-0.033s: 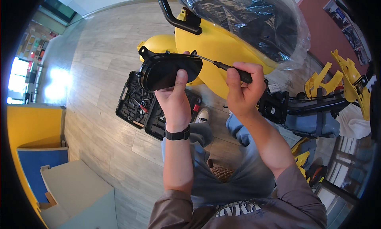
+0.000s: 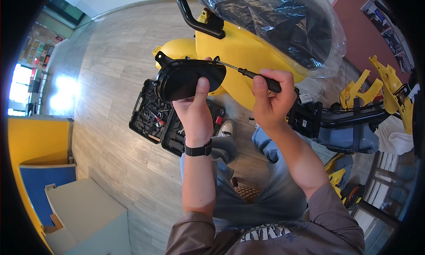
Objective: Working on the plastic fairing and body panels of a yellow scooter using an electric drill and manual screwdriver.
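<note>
My left hand [image 2: 197, 104] grips a glossy black instrument display [image 2: 181, 83] from below, thumb on its dark face and most fingers hidden behind it. Small mounting tabs stick out along the display's rim. In my right hand [image 2: 275, 98] is a screwdriver [image 2: 249, 73] with a black handle, its shaft pointing left. The screwdriver's tip meets a tab at the display's upper right corner; any screw there is too small to make out.
Behind the display stands a yellow scooter body [image 2: 239, 47] with a plastic-wrapped black seat [image 2: 283, 25]. An open tool case [image 2: 148, 118] lies on the floor below. Yellow body parts [image 2: 354, 89] and a black frame [image 2: 345, 121] are at right, a cardboard box [image 2: 86, 206] at lower left.
</note>
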